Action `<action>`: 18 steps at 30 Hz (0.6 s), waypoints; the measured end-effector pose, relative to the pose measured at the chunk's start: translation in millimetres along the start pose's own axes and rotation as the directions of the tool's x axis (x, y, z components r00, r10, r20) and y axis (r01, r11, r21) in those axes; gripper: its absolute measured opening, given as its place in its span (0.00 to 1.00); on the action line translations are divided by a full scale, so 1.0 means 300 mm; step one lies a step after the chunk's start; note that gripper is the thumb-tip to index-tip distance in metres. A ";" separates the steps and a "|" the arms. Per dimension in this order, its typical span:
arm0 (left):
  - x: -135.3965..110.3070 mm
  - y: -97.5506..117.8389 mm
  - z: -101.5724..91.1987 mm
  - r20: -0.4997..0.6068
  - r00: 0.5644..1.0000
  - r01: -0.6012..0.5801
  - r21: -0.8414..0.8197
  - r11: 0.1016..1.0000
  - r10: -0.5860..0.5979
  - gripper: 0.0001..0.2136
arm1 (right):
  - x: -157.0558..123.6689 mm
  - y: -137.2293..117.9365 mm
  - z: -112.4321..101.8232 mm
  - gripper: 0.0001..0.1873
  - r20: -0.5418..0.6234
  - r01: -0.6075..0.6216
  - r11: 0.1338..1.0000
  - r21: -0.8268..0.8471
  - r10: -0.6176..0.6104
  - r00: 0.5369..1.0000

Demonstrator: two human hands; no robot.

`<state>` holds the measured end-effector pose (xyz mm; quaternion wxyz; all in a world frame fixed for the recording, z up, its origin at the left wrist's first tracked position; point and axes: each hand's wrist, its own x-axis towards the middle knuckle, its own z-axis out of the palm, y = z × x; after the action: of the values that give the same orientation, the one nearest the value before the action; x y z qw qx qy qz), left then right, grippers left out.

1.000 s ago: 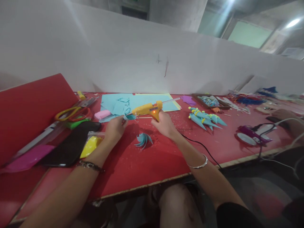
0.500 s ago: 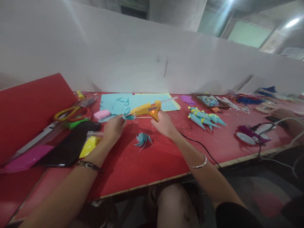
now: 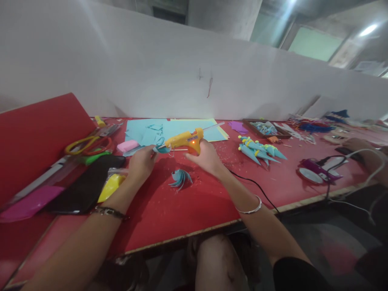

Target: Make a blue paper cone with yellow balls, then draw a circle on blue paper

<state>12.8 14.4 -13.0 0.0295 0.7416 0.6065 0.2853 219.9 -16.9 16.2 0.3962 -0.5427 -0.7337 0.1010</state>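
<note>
My right hand (image 3: 206,158) is closed round the handle of a yellow glue gun (image 3: 181,139) whose small orange light is lit. A clear glue stick (image 3: 214,126) pokes out of its back end. Between the fingertips of my left hand (image 3: 142,162) is a small blue paper piece (image 3: 163,149), and the gun's nozzle is right at it, apparently touching. Below the gun, a curled blue paper fan of strips (image 3: 180,178) lies on the red table (image 3: 169,218). Sheets of blue paper (image 3: 190,130) lie flat behind my hands.
At left are scissors (image 3: 81,145), a black pouch (image 3: 87,186), a yellow packet (image 3: 112,186) and a pink block (image 3: 127,146). On the right lie blue paper cones (image 3: 257,150), a brown tray (image 3: 283,132) and a purple device (image 3: 321,171). Another person's hand (image 3: 357,146) is at far right.
The view has shifted slightly. My right thumb looks a little more stretched out along the glue gun's handle; the nozzle stays at the blue paper piece.
</note>
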 end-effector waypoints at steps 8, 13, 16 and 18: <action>-0.004 -0.003 -0.001 -0.024 0.998 -0.061 0.134 0.989 0.064 0.11 | 0.000 0.002 -0.001 0.09 0.037 0.022 1.000 -0.012 -0.022 0.999; -0.002 -0.005 -0.003 -0.016 0.998 -0.057 0.118 0.991 0.060 0.12 | 0.002 0.008 -0.001 0.10 0.065 0.035 0.999 -0.011 -0.034 0.997; -0.002 -0.002 -0.008 -0.004 0.999 -0.048 0.121 0.991 0.049 0.11 | 0.003 0.011 -0.003 0.11 0.072 0.048 0.999 -0.011 -0.047 0.996; -0.002 -0.001 -0.010 0.004 0.999 -0.050 0.129 0.990 0.049 0.11 | 0.003 0.013 -0.005 0.11 0.084 0.047 0.999 -0.014 -0.045 0.995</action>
<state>11.0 13.0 -10.7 -0.0253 0.7569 0.6050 0.2460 223.6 -15.0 15.6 0.3628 -0.5242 -0.7628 0.1087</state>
